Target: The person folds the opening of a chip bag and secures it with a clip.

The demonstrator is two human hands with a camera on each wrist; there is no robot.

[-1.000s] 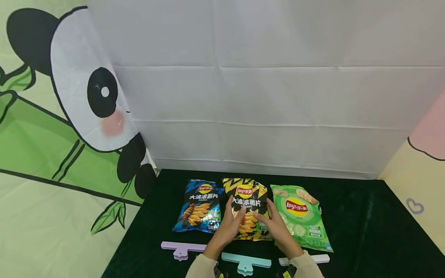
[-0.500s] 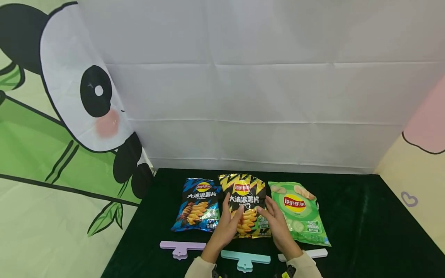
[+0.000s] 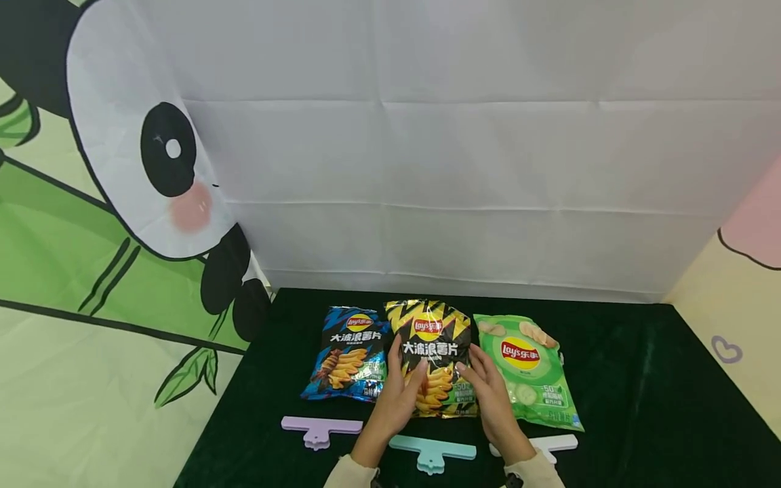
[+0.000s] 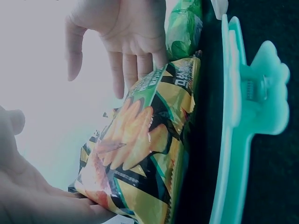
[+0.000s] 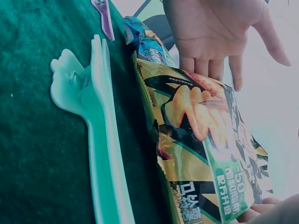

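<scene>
A black and yellow potato chip bag (image 3: 430, 335) lies face up in the middle, between my two hands in the head view. My left hand (image 3: 393, 403) touches its left side and my right hand (image 3: 497, 407) its right side. In the wrist views the fingers of both hands look straight, thumbs held apart, with fingertips hidden at or under the edges of the chip bag (image 4: 140, 144). A blue chip bag (image 3: 350, 339) lies on the left and a green chip bag (image 3: 531, 386) on the right.
In front of the bags lie a purple bag clip (image 3: 320, 428), a turquoise bag clip (image 3: 432, 453) and a white bag clip (image 3: 555, 443), partly behind my right wrist. A dark green cloth (image 3: 641, 400) covers the table. White and panda-printed sheets hang behind.
My right thumb has drawn back from the bag's front toward its right edge. The black and yellow bag has shifted only slightly between my hands. The head view has moved a little.
</scene>
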